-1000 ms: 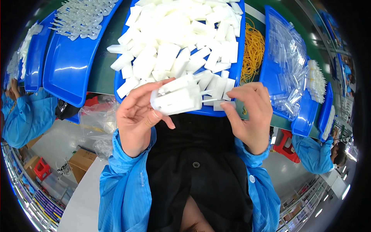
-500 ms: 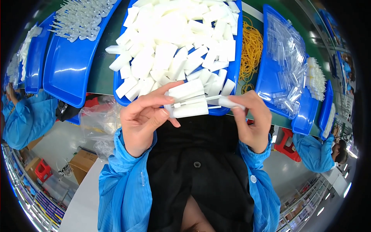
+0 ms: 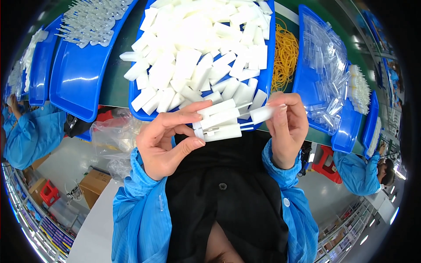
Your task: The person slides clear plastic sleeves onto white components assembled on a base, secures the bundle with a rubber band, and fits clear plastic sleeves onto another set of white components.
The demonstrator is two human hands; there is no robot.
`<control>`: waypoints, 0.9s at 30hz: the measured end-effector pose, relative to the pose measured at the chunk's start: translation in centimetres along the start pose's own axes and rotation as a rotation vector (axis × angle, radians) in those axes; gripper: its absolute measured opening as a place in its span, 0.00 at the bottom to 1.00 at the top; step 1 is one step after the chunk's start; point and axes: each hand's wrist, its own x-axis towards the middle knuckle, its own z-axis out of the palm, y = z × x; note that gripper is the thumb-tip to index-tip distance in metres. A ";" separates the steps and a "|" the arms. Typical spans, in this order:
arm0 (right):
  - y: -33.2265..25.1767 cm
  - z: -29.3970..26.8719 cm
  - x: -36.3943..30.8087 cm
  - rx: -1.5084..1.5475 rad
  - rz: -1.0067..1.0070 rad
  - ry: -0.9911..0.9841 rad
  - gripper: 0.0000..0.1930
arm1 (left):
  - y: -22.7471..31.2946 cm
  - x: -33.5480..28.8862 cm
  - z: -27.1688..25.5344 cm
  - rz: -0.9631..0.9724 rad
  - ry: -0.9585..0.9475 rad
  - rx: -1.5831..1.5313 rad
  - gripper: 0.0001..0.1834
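My left hand (image 3: pixel 164 138) grips the base of a white plastic pronged piece (image 3: pixel 198 131) between thumb and fingers. Several white foam blocks (image 3: pixel 219 117) sit on its thin prongs, whose tips stick out to the right. My right hand (image 3: pixel 287 127) pinches one loose foam block (image 3: pixel 260 115) between thumb and fingertips. That block is close to the prong tips; whether it touches one I cannot tell. Just beyond both hands, a blue tray (image 3: pixel 270 52) holds a heap of similar white foam blocks (image 3: pixel 188 61).
Yellow rubber bands (image 3: pixel 285 57) lie right of the foam tray. Farther right, a blue tray (image 3: pixel 299 65) holds clear plastic tubes (image 3: pixel 324 61). At left, another blue tray (image 3: pixel 76 74) carries white pronged pieces (image 3: pixel 94 22). Co-workers in blue sit on both sides, near a plastic bag (image 3: pixel 116 136).
The pronged piece has turned in my left hand and shifted slightly right, showing other foam blocks. My right hand has moved a little upward, and more of its foam block shows.
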 end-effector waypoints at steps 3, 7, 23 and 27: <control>-0.3 0.0 -0.1 0.088 0.059 -0.040 0.07 | 0.0 0.0 0.2 -0.018 0.010 0.027 0.16; 0.1 0.0 0.1 0.277 0.169 -0.066 0.11 | 0.1 0.2 0.3 -0.020 0.054 0.067 0.15; 0.3 -0.3 0.3 0.301 0.171 -0.052 0.12 | 0.0 0.3 0.4 -0.002 0.054 0.112 0.15; 0.1 -0.3 0.4 0.359 0.240 -0.054 0.13 | 0.1 0.3 0.5 -0.007 0.075 0.099 0.15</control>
